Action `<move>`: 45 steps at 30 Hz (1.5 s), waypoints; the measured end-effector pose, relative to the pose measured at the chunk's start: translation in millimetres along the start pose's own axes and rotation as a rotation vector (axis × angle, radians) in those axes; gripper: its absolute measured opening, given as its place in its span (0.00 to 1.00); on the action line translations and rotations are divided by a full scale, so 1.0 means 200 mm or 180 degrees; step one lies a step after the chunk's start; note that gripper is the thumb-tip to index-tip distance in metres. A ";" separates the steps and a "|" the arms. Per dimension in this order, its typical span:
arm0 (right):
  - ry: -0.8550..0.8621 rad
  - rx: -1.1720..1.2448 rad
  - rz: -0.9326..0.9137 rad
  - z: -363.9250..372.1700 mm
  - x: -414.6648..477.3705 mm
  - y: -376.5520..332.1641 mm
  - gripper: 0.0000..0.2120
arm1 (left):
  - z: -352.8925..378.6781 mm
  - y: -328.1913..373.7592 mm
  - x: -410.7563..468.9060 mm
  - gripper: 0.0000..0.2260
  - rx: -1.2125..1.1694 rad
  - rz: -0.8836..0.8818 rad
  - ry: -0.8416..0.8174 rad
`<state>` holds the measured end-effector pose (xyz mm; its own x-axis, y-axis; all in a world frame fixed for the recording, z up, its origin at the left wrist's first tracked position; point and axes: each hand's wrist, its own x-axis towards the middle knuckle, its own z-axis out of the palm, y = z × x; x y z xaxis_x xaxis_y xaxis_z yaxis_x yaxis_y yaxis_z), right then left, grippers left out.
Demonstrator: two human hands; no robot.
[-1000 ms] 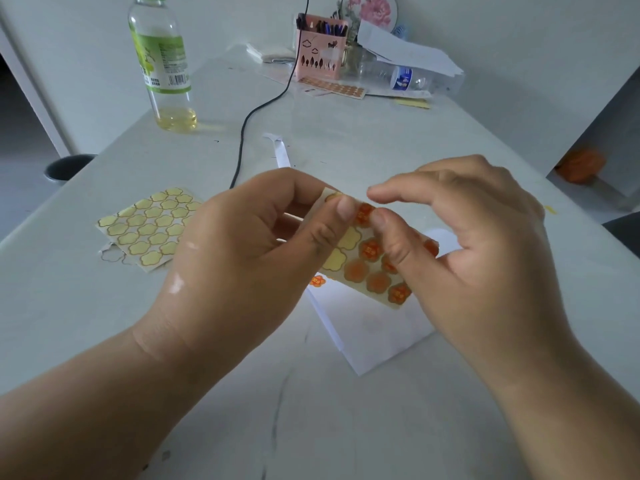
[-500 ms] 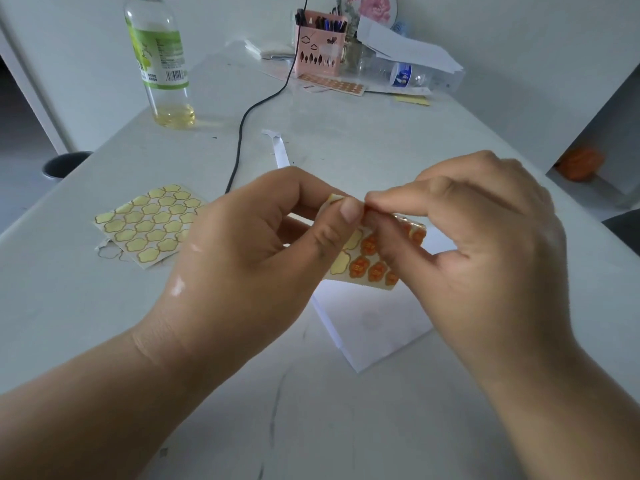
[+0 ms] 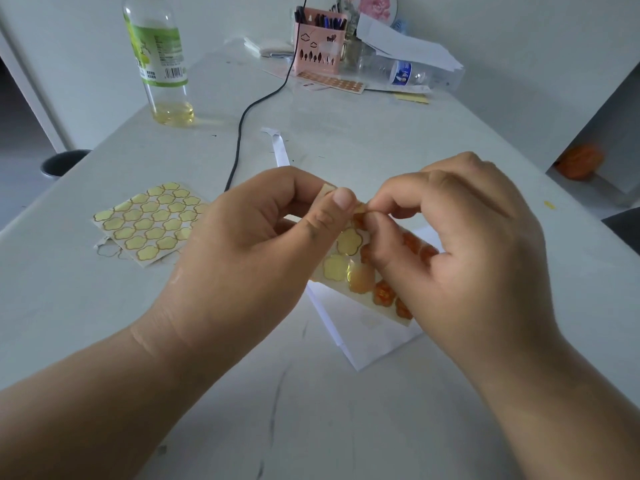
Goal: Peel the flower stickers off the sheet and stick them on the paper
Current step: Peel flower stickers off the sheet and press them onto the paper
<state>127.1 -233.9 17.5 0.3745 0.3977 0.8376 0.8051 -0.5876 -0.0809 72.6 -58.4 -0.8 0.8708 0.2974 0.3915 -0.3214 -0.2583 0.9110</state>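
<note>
Nearest, two bare forearms reach in over a pale table (image 3: 311, 427) and meet above a white paper (image 3: 374, 344) that lies flat on it. The step is lifting one orange flower sticker (image 3: 358, 220) at the top edge of the sticker sheet (image 3: 346, 244). It probably goes best if the backing is bent away, a nail catches a petal edge, and the pull is slow, so the flower neither tears nor folds.

The left hand (image 3: 242, 258) grips the sheet's top corner between thumb and curled forefinger, holding it tilted in the air. The right hand (image 3: 460, 258), touching it, pinches at the sticker with thumb and forefinger tips. Whether the sticker is free cannot be told.

Farther left lies a used sheet (image 3: 152, 223) of empty outlines. At the far end stand a bottle (image 3: 159, 60) and a pink pen holder (image 3: 317, 51).
</note>
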 end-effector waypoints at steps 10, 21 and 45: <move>-0.0154 0.0687 0.0157 0.00 0.00 -0.01 0.05 | -0.01 -0.06 0.04 0.07 0.0006 -0.0287 0.0121; -0.1094 0.0944 0.2706 -0.03 0.02 0.38 0.07 | -0.04 -0.02 0.08 0.10 -0.0351 -0.0756 0.0806; -0.2124 -0.0131 0.2966 0.09 -0.05 0.41 0.14 | -0.03 -0.03 0.07 0.08 -0.0545 -0.0517 0.0396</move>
<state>197.6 -272.3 -6.9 0.9965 0.0830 0.0069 0.0757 -0.8677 -0.4913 84.9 -46.2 -0.2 0.8671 0.4356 0.2417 -0.2488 -0.0418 0.9677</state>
